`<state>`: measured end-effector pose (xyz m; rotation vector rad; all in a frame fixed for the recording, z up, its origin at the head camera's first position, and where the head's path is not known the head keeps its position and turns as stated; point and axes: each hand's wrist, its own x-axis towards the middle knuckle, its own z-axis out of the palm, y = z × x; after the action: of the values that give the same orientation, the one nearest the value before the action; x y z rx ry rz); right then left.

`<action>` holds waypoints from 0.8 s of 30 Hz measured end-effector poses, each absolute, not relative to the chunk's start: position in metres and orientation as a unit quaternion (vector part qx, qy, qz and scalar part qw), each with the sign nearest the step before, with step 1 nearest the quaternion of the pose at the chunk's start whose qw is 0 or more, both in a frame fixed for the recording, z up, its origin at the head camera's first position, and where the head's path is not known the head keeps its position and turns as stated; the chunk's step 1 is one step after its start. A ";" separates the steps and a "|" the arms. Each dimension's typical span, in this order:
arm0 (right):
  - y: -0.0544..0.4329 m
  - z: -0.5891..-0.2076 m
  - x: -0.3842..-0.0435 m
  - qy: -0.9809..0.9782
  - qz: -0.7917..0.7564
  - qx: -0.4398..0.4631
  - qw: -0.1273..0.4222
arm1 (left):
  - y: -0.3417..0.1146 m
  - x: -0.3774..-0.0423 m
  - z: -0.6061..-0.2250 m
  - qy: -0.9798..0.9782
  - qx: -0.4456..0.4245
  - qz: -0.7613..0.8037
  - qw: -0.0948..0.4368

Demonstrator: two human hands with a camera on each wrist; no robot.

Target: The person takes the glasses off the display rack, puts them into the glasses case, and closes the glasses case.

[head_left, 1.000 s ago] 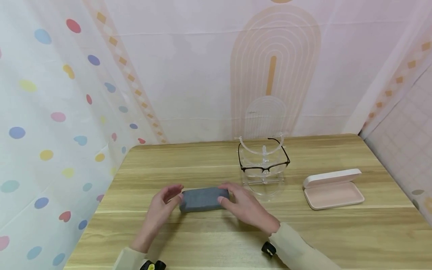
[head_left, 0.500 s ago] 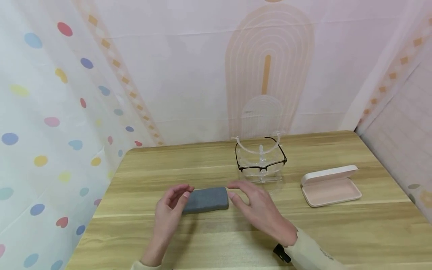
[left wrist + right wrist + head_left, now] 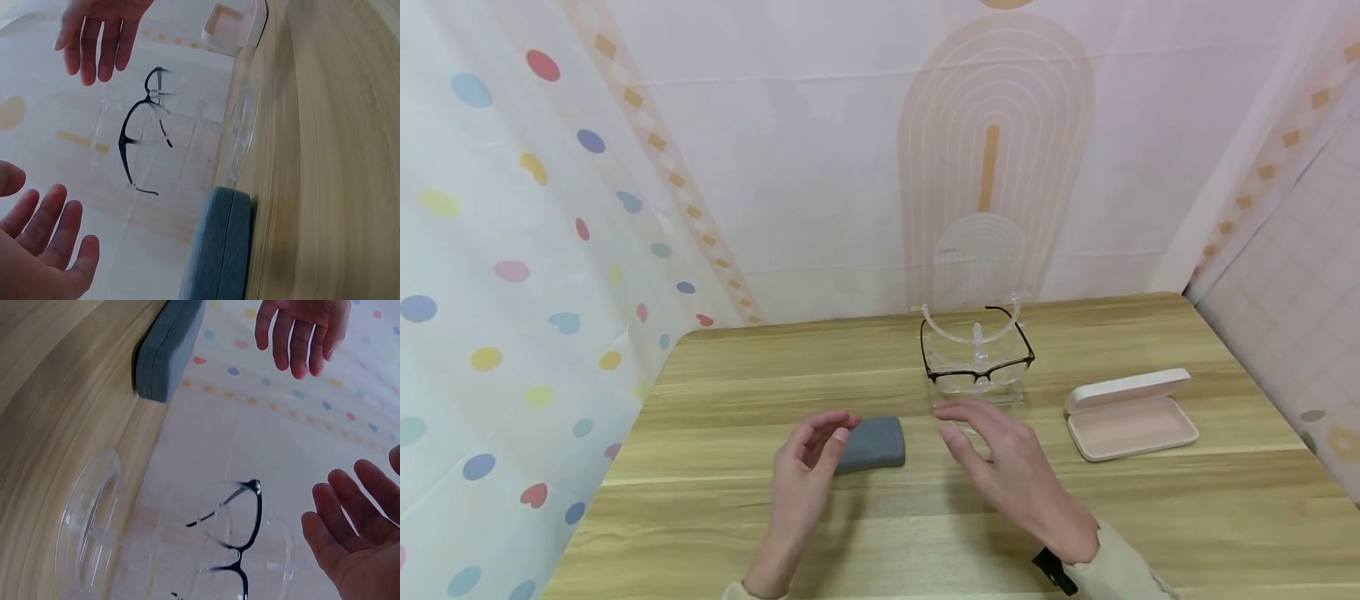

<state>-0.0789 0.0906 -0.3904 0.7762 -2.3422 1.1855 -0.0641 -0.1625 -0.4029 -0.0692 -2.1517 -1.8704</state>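
A closed blue-grey glasses case (image 3: 876,443) lies on the wooden table. My left hand (image 3: 808,462) hovers over and in front of its left part, hiding that end in the head view; fingers are relaxed, holding nothing. To the right of the case, apart from it, my right hand (image 3: 1011,467) is raised with fingers loosely bent and nothing in them. Behind the right hand, black-framed glasses (image 3: 981,377) rest on a clear acrylic stand (image 3: 977,337). In the left wrist view, the case (image 3: 220,250) sits below the left hand's fingers (image 3: 53,219), apart from them.
An open pink-and-white glasses case (image 3: 1131,427) stands on the right of the table (image 3: 760,375), its lid tilted up at the back. A patterned curtain (image 3: 790,167) hangs behind the table and along the left side.
Both hands have come off the blue-grey case. The right hand has moved right and away from its end; the left has shifted right, above its left part. The case stays on the table.
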 end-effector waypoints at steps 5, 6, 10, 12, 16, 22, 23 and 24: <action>0.104 -0.391 -0.083 -0.822 0.426 0.288 0.244 | -0.153 -0.067 -0.405 -0.743 -0.040 -0.652 0.147; 0.107 -0.392 -0.085 -0.820 0.426 0.288 0.251 | -0.151 -0.068 -0.406 -0.742 -0.042 -0.653 0.147; 0.116 -0.395 -0.089 -0.812 0.433 0.285 0.266 | -0.145 -0.071 -0.407 -0.738 -0.050 -0.659 0.140; 0.121 -0.397 -0.092 -0.807 0.436 0.282 0.279 | -0.142 -0.073 -0.407 -0.739 -0.054 -0.658 0.135; 0.131 -0.398 -0.097 -0.805 0.436 0.265 0.303 | -0.136 -0.078 -0.407 -0.742 -0.060 -0.657 0.121; 0.144 -0.398 -0.105 -0.811 0.447 0.218 0.308 | -0.127 -0.087 -0.406 -0.744 -0.065 -0.657 0.106; 0.146 -0.397 -0.106 -0.811 0.451 0.210 0.307 | -0.126 -0.089 -0.406 -0.745 -0.065 -0.656 0.104; 0.148 -0.397 -0.108 -0.810 0.454 0.205 0.308 | -0.124 -0.091 -0.406 -0.746 -0.065 -0.655 0.102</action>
<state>-0.1079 0.1478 -0.3975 0.5423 -2.1430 1.2008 -0.0907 -0.1240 -0.4055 -0.1926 -2.2011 -1.9349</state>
